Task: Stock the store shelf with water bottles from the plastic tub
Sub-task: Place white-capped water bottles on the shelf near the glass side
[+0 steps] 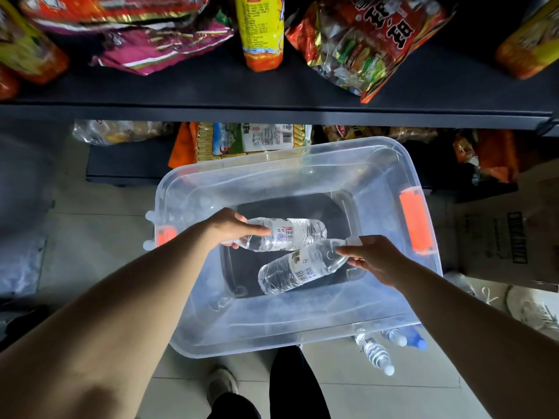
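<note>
A clear plastic tub (302,334) with orange latches sits on the floor below the dark store shelf (272,86). Two water bottles lie inside it. My left hand (230,226) grips the neck end of the upper bottle (290,234), which lies sideways. My right hand (375,258) pinches the cap end of the lower bottle (299,267), which lies at a slant with its base toward me.
Snack bags and a yellow pack (261,31) fill the back of the shelf; its front strip is bare. More snacks sit on the lower shelf behind the tub. Several water bottles (376,352) lie on the floor under the tub's near right corner. A cardboard box (502,237) stands at right.
</note>
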Demonstrator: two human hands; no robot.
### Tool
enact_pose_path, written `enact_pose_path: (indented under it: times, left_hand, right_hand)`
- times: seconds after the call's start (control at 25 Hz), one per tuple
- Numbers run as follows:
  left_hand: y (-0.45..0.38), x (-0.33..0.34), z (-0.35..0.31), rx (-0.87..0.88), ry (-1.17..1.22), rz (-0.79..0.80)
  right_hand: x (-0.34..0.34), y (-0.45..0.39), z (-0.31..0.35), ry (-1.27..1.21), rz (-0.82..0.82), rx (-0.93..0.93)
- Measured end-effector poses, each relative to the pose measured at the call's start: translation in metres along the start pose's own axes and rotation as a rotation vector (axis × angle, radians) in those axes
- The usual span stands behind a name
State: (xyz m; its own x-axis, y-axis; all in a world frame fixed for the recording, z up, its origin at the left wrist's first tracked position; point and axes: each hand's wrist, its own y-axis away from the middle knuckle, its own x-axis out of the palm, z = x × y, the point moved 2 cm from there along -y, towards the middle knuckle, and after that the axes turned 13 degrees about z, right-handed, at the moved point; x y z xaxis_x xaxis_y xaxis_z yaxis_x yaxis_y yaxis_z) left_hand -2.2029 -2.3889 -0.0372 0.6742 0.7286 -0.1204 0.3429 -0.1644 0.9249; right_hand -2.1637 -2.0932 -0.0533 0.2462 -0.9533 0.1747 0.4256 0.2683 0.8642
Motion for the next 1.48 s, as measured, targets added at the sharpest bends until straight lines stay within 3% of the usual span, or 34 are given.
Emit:
enact_pose_path:
  times: [0.2,0.32,0.52,0.8,1.04,1.48]
  left_hand:
    - [0.004,-0.003,0.001,0.062,0.119,-0.09]
    - [0.006,0.005,0.007,0.104,0.263,-0.136]
    - [0.019,0.012,-0.001,0.161,0.339,-0.181]
    - [0.055,0.007,-0.039,0.157,0.161,-0.314]
    - [0.152,-0.025,-0.082,0.315,-0.01,-0.42]
    - [0.442,-0.094,-0.149,0.596,-0.35,-0.64]
  right_hand:
    - [0.008,-0.005,-0.001,-0.198,-0.055,-0.09]
    - [0.015,-0.004,-0.004,-0.271,-0.008,-0.107]
    - [0.019,0.004,0.0,-0.148,-0.035,-0.17]
    - [0.021,0.043,0.041,0.201,-0.132,-0.337]
    - [0.037,0.119,0.114,0.53,-0.271,-0.503]
    - [0.16,0.363,0.269,0.589,-0.333,-0.94]
